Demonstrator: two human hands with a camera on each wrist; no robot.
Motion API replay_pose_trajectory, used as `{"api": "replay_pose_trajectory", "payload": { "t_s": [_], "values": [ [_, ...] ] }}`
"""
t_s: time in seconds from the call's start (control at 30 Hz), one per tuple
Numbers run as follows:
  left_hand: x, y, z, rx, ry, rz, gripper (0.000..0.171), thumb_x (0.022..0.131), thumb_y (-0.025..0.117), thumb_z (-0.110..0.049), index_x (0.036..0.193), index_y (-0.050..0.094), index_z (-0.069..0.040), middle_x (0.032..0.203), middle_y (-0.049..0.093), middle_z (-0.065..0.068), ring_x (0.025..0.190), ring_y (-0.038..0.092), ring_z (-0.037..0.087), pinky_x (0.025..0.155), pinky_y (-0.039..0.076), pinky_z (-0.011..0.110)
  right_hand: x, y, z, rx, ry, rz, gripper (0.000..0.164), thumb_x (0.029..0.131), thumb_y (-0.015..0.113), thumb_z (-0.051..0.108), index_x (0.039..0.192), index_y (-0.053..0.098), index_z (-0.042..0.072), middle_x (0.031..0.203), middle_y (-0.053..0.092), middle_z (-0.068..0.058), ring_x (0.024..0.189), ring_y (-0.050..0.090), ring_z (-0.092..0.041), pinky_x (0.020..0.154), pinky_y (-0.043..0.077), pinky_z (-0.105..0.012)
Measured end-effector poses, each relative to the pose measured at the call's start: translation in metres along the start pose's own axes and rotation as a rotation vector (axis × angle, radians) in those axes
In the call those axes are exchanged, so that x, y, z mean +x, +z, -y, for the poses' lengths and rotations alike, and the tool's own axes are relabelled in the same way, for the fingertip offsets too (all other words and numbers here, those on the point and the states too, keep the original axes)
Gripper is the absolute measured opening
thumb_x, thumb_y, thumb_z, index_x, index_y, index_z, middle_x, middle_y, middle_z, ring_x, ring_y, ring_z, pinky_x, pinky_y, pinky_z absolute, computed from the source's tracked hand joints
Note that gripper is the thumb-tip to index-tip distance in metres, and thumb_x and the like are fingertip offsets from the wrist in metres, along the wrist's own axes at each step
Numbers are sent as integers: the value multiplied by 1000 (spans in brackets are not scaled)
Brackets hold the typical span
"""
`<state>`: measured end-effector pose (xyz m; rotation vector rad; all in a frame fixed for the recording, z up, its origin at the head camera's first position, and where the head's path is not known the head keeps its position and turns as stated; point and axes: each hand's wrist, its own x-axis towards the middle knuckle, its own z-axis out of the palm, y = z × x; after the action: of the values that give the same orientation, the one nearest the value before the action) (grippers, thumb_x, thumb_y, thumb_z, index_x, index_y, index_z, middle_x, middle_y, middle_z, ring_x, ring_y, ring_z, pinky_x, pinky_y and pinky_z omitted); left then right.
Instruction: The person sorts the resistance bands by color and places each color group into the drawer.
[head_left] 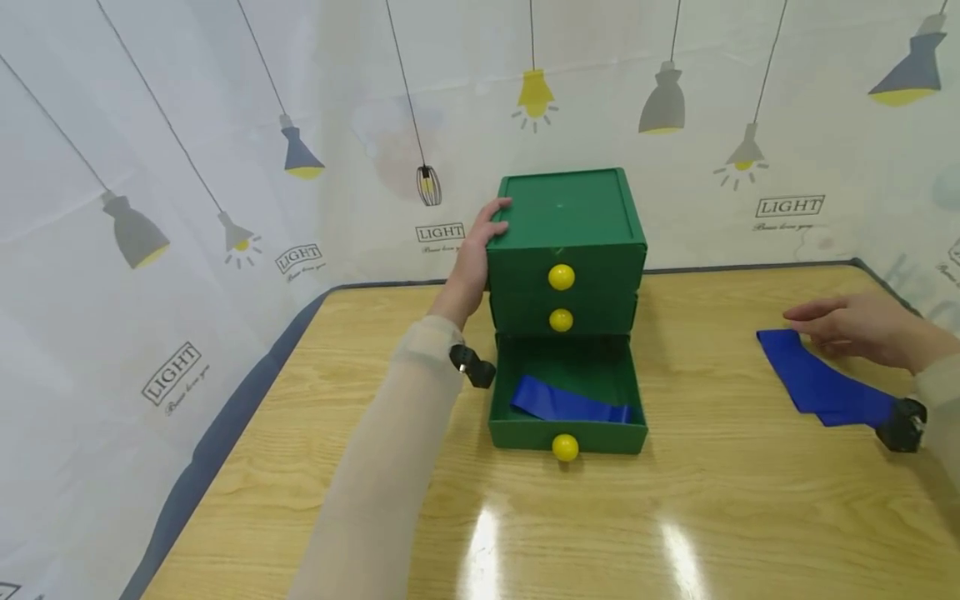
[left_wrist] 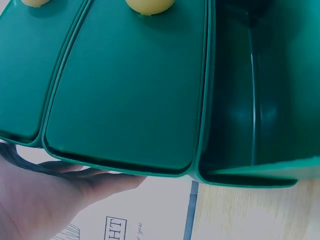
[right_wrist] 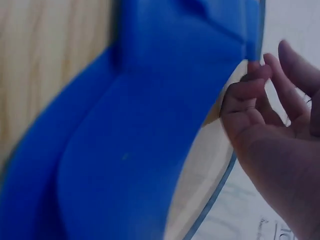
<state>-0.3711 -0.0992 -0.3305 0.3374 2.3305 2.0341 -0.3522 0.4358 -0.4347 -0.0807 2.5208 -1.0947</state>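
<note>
A green three-drawer box (head_left: 566, 217) with yellow knobs (head_left: 561, 277) stands at the middle back of the table. Its bottom drawer (head_left: 525, 435) is pulled out, and a folded blue band (head_left: 562, 404) lies inside it. My left hand (head_left: 476, 254) rests flat against the box's left side with the thumb on the top edge; the left wrist view shows the palm (left_wrist: 55, 192) against the box (left_wrist: 125, 90). At the right, my right hand (head_left: 855, 325) hovers with relaxed fingers over a second blue band (head_left: 817, 383) on the table. In the right wrist view its fingertips (right_wrist: 255, 70) touch that band's (right_wrist: 140, 140) edge.
The wooden table (head_left: 675, 517) has a grey edge and is closed in by white curtains printed with lamps at the back and left. The open drawer juts toward me in front of the box.
</note>
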Motion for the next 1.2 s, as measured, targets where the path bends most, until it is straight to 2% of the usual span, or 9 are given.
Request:
{"api": "replay_pose_trajectory", "payload": {
  "t_s": [0.07,0.17,0.23,0.37,0.47,0.6,0.77,0.97,1.2],
  "values": [
    [0,1,1,1,5,3,55,106,35,-39,161,40,-38,179,18,-4,162,23,32,129,25,64,-1,0,-7,-35,2,24,68,113,54,29,158,32,-16,139,57,-38,92,58,9,88,62,-36],
    [1,3,4,2,14,8,56,106,35,-38,161,40,-36,179,18,-3,161,24,33,129,25,64,-2,1,-15,-44,-5,52,70,111,57,28,158,31,-17,163,31,-43,95,53,22,98,62,-38],
    [1,3,4,4,19,6,56,106,35,-38,161,40,-36,179,19,-4,161,25,33,129,26,64,-2,1,-17,-40,-2,64,73,110,60,28,159,30,-17,165,27,-43,95,53,24,100,62,-38],
    [3,3,3,6,23,-1,55,106,35,-38,161,41,-36,179,20,-4,161,26,33,129,26,64,-1,2,-12,-99,-1,76,77,108,63,35,158,32,-16,162,31,-44,118,71,-15,103,60,-43],
    [4,2,1,11,27,-3,55,107,34,-38,161,41,-36,179,20,-4,161,25,33,129,26,64,1,4,-6,-132,8,79,79,107,63,40,157,36,-15,158,37,-44,136,58,-48,105,59,-48],
    [5,2,-3,17,35,-8,55,107,34,-39,161,41,-36,179,20,-4,161,25,33,129,26,65,4,3,-3,-125,18,56,68,107,65,33,151,44,-15,143,56,-39,120,70,-33,101,61,-46],
    [6,4,-3,17,35,-13,55,107,34,-38,161,41,-35,179,20,-5,163,24,31,130,24,63,5,-1,-5,-113,25,45,55,107,64,24,142,50,-16,119,71,-9,97,67,-3,92,63,-38],
    [8,8,-1,15,41,-47,55,107,34,-34,161,43,-32,178,23,-4,164,24,29,131,22,62,0,-4,4,-49,4,87,42,108,63,30,134,58,-3,100,63,3,85,61,-11,77,57,-35],
    [10,10,-5,23,49,-65,54,106,36,-35,159,46,-33,177,26,-4,163,26,29,132,23,60,-9,-15,37,174,-186,204,13,114,50,14,119,61,9,84,56,6,72,51,-22,65,35,-47]
  ]
}}
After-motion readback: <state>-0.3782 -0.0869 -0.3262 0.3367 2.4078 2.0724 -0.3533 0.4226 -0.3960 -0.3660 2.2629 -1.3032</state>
